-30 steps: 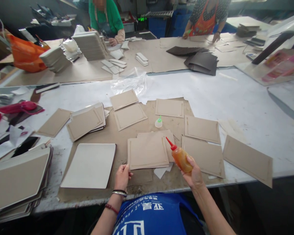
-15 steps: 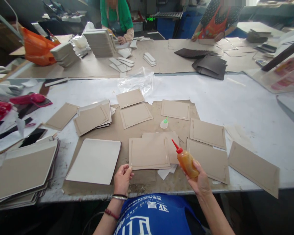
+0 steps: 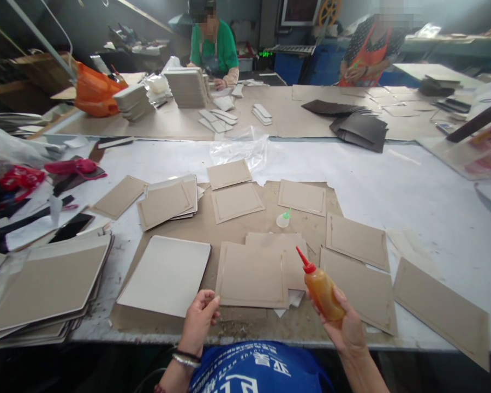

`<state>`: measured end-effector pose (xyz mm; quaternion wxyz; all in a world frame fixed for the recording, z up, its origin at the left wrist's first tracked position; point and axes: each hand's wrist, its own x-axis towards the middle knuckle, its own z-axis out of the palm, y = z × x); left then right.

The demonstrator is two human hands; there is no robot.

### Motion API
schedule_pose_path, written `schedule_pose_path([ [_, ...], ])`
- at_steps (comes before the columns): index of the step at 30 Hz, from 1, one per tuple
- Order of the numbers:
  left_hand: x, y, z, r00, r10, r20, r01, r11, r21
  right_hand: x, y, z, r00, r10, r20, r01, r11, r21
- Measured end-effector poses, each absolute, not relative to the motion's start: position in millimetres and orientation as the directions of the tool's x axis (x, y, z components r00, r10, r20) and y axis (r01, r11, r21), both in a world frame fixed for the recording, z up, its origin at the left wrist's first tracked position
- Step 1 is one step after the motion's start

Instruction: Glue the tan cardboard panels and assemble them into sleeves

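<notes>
The bench (image 3: 393,180) fills the frame, white-topped, with a torn brown sheet (image 3: 270,215) laid over its lower middle as a work mat. At the lower left lies a stack of boards (image 3: 45,289). Just right of it, on the mat, a white board (image 3: 166,275) lies flat. In the lower centre a tan card (image 3: 251,275) rests partly over another card, and a faint line runs just inside its edges. More cards (image 3: 358,240) are spread singly toward the lower right.

The right hand (image 3: 347,330) is clenched round a bottle (image 3: 323,292) of amber glue. It holds the bottle in the air just right of the tan card's near right corner. The bottle is tilted, and its red nozzle (image 3: 305,261) points up and left toward the card without touching it. The left hand (image 3: 198,322) grasps nothing. It is loosely curled, with its fingertips (image 3: 213,301) at the card's near left corner. Whether they press down cannot be told.

The work looks like running glue onto this card. To do it well, the left hand should pin that corner flat so the card cannot slide on the one beneath. The nozzle should tip down close to the surface, and a light, steady squeeze should give a thin, even bead along the faint line, away from the outer edge and the mat. A little green-capped bottle (image 3: 283,218) stands above the card, clear of that path.
</notes>
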<state>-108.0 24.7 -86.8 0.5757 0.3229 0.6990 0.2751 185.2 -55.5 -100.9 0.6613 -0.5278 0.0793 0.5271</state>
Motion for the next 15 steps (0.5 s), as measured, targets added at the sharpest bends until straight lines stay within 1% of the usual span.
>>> schedule_pose_path([
  [4,-117,23,-90,-0.013,0.766,-0.642,0.206,0.631,0.748,183,-54,-93,0.412,0.62,-0.668,-0.804,-0.098,-0.587],
  [8,-130,24,-90,0.113,0.778,-0.617,0.315,0.561,0.765,182,-53,-87,0.394,0.623,-0.676,-0.829,-0.078,-0.554],
  [10,-135,27,-90,0.154,0.788,-0.597,0.343,0.524,0.78,182,-54,-85,0.388,0.618,-0.684,-0.841,-0.066,-0.537],
  [12,-138,29,-88,0.169,0.78,-0.602,0.317,0.536,0.783,182,-54,-84,0.382,0.614,-0.691,-0.853,-0.053,-0.519],
  [15,-143,31,-81,0.135,0.738,-0.661,0.131,0.648,0.751,182,-54,-82,0.366,0.601,-0.71,-0.872,-0.045,-0.488],
])
